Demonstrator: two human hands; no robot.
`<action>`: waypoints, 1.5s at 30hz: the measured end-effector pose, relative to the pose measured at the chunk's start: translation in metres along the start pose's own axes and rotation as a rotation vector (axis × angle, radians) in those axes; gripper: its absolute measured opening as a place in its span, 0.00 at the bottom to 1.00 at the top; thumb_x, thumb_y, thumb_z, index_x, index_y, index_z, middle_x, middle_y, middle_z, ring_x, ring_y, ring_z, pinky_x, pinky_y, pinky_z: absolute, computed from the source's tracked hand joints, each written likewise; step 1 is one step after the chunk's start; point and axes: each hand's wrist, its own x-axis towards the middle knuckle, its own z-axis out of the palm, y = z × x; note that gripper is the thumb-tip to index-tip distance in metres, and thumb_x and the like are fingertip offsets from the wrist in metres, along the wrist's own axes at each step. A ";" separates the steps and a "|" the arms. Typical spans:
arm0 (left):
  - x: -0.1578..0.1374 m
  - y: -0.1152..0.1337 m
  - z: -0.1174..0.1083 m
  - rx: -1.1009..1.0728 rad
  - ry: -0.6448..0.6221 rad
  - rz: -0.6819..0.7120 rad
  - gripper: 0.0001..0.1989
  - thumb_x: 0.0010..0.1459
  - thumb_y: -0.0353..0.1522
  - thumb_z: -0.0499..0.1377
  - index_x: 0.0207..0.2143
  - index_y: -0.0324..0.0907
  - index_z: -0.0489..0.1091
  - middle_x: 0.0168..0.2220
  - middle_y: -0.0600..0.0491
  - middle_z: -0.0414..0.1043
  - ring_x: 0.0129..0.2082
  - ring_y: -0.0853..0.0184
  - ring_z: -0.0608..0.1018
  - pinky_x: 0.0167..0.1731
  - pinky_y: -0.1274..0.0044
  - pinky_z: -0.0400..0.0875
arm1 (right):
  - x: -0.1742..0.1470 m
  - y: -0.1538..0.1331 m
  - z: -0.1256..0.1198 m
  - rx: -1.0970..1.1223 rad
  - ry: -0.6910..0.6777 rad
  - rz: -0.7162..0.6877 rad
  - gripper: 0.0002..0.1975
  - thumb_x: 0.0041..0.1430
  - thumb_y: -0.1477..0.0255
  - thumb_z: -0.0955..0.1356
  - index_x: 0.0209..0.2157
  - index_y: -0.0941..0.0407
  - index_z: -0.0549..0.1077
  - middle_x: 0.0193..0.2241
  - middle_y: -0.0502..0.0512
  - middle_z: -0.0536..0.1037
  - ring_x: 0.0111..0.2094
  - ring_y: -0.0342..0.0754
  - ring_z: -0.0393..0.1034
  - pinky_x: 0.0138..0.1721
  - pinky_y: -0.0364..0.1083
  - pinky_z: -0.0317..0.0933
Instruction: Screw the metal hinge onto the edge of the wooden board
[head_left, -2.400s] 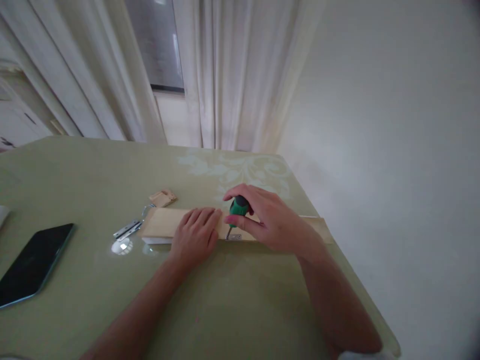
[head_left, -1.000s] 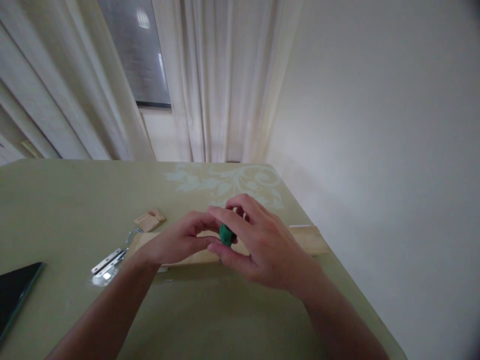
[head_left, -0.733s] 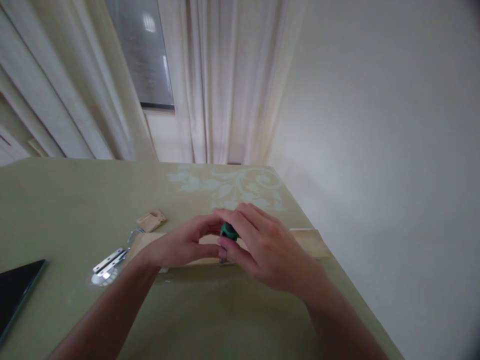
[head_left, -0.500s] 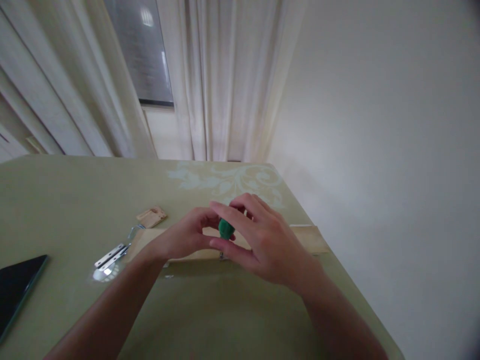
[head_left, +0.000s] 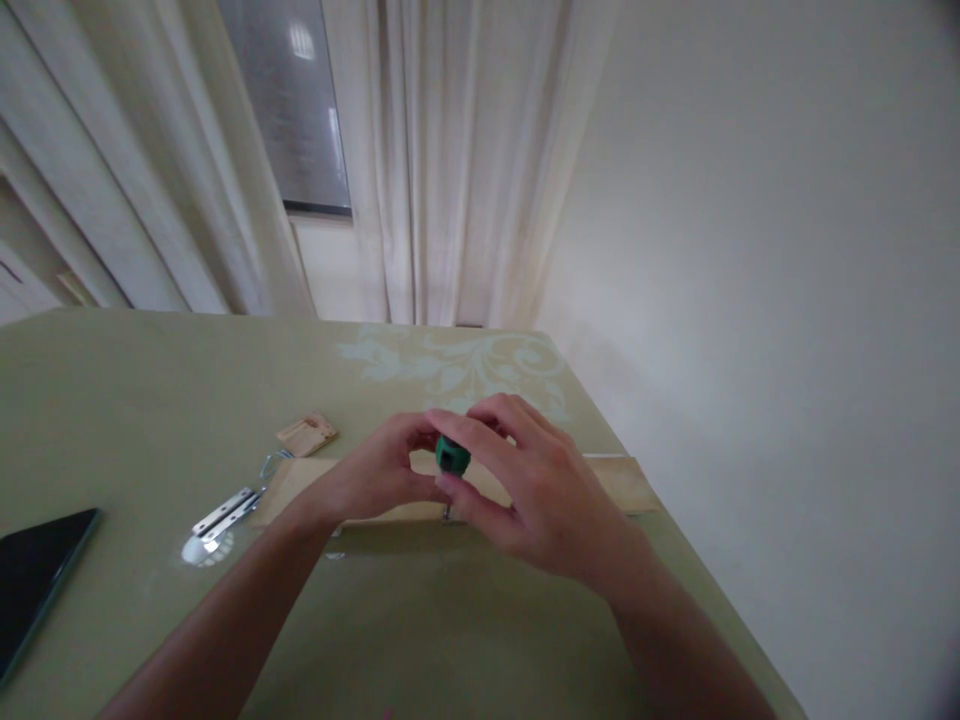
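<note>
Head view: right hand point(head_left: 540, 500) fingers point(head_left: 480, 447) pinching a green screwdriver point(head_left: 452, 457), standing upright, tip on a wood strip point(head_left: 622, 482) lying across the table point(head_left: 150, 400). Left hand point(head_left: 375, 480) fingers curling against the screwdriver, resting on the strip. Left of the strip: metal hinge point(head_left: 225, 512), small wood block point(head_left: 306, 435), phone point(head_left: 34, 580).

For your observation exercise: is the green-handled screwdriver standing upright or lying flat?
Upright: the screwdriver stands handle-up in the right hand, its tip down at the wooden board.
</note>
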 end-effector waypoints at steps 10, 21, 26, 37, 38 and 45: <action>-0.001 -0.006 -0.006 -0.059 -0.092 0.040 0.18 0.59 0.39 0.72 0.48 0.42 0.78 0.46 0.50 0.81 0.47 0.61 0.81 0.52 0.69 0.76 | -0.001 0.003 0.003 0.022 0.026 -0.013 0.23 0.72 0.69 0.67 0.66 0.53 0.65 0.59 0.62 0.72 0.59 0.57 0.68 0.60 0.58 0.67; -0.002 0.005 -0.008 -0.105 -0.177 0.023 0.11 0.64 0.36 0.68 0.47 0.42 0.78 0.44 0.49 0.81 0.46 0.62 0.82 0.52 0.70 0.76 | -0.001 0.002 0.002 0.084 0.051 0.026 0.24 0.69 0.73 0.67 0.64 0.54 0.64 0.55 0.62 0.74 0.55 0.56 0.69 0.57 0.58 0.68; -0.001 0.007 -0.004 -0.049 -0.123 0.035 0.20 0.59 0.35 0.72 0.53 0.45 0.76 0.50 0.50 0.80 0.50 0.62 0.80 0.55 0.69 0.74 | 0.000 0.004 0.004 0.089 0.040 0.021 0.17 0.75 0.71 0.64 0.62 0.55 0.67 0.51 0.60 0.76 0.52 0.53 0.72 0.55 0.54 0.69; -0.001 0.011 -0.006 0.042 -0.162 0.018 0.17 0.60 0.36 0.71 0.51 0.47 0.78 0.48 0.53 0.81 0.48 0.63 0.80 0.54 0.70 0.74 | -0.002 0.005 0.005 0.112 0.088 0.015 0.26 0.69 0.78 0.65 0.67 0.54 0.62 0.57 0.60 0.74 0.58 0.53 0.69 0.60 0.55 0.67; -0.002 0.011 -0.007 0.047 -0.183 0.018 0.14 0.63 0.35 0.68 0.51 0.47 0.78 0.47 0.53 0.81 0.48 0.63 0.80 0.53 0.71 0.74 | -0.001 0.004 0.005 0.120 0.083 0.011 0.30 0.68 0.79 0.65 0.69 0.54 0.58 0.61 0.61 0.72 0.62 0.53 0.67 0.63 0.56 0.64; -0.002 0.007 -0.005 0.039 -0.113 0.021 0.23 0.55 0.35 0.75 0.52 0.46 0.77 0.47 0.53 0.81 0.48 0.61 0.80 0.53 0.70 0.75 | -0.001 0.003 0.007 0.106 0.072 0.049 0.20 0.72 0.67 0.68 0.62 0.53 0.67 0.49 0.59 0.78 0.50 0.53 0.74 0.53 0.55 0.72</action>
